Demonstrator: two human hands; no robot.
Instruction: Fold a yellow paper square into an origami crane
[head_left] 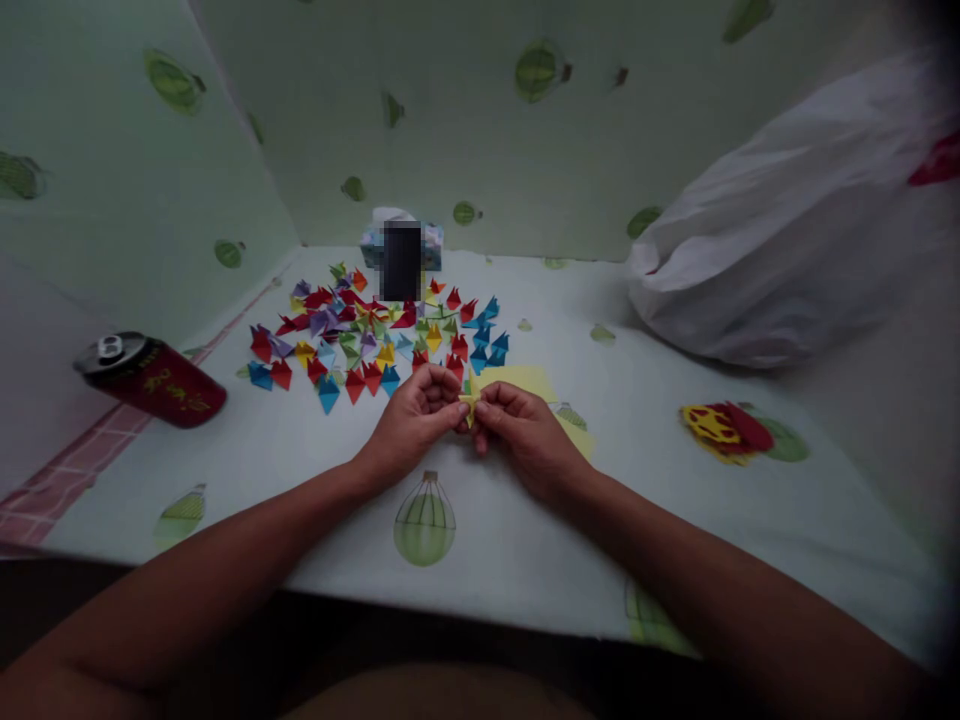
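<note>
Between my two hands is a small yellow folded paper piece [471, 400], held just above the table. My left hand [421, 412] is closed, its thumb and fingers pinching the left side of the paper. From the other side my right hand [525, 425] pinches it too, fingers curled. My fingers cover part of the folds. Behind my right hand lie yellow paper sheets [529, 380], partly hidden by it. Many small folded paper pieces [371, 378] in red, blue, yellow, green and purple spread over the table beyond my left hand.
A red drink can [161, 385] is at the left. A tissue box [433, 245] stands at the back behind a dark, blurred-out upright object [401, 262]. At the right are a white plastic bag [750, 230] and a yellow-and-red item [724, 430]. The table's front edge runs below my forearms.
</note>
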